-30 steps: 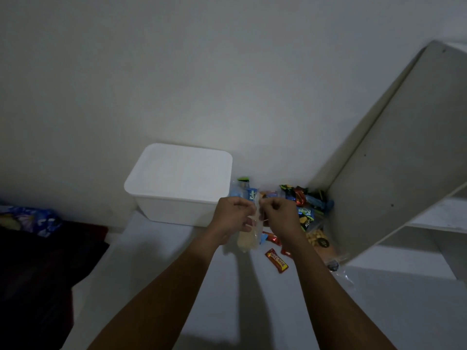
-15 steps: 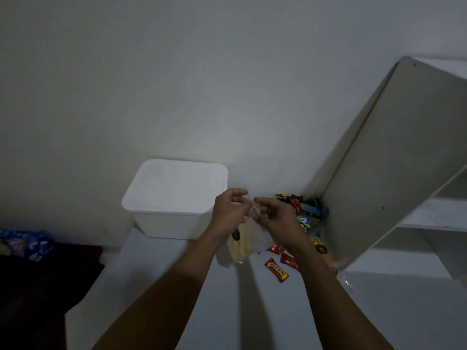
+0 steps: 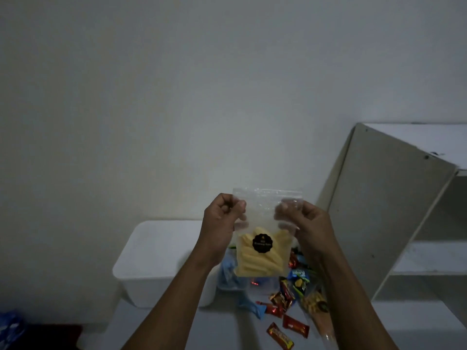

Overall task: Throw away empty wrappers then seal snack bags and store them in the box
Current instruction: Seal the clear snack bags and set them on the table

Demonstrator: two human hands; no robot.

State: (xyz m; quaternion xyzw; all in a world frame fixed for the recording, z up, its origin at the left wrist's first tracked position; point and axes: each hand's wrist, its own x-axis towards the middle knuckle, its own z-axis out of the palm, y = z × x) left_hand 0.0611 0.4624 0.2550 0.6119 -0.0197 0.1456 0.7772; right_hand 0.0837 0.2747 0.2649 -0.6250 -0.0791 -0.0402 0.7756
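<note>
Holds bag (image 3: 260, 261) upright mid-frame, pinched at top corners between curled fingers of left hand (image 3: 219, 228) and right hand (image 3: 308, 223); box (image 3: 151, 253) lower left.

Black round sticker (image 3: 262, 243) on clear snack bag (image 3: 264, 210): gold print, illegible. Blue packet (image 3: 300, 278) and red bars (image 3: 295, 325): lettering too blurred. Nothing readable.

Dim, bluish-grey light falls softly from above, brightest on the middle of the wall (image 3: 227, 97) and sinking to near-black at the lower left, with faint glare on the clear bag (image 3: 265, 204), grainy soft detail, and the shelf unit (image 3: 386, 210) slanting at the wide-angle edge.
</note>
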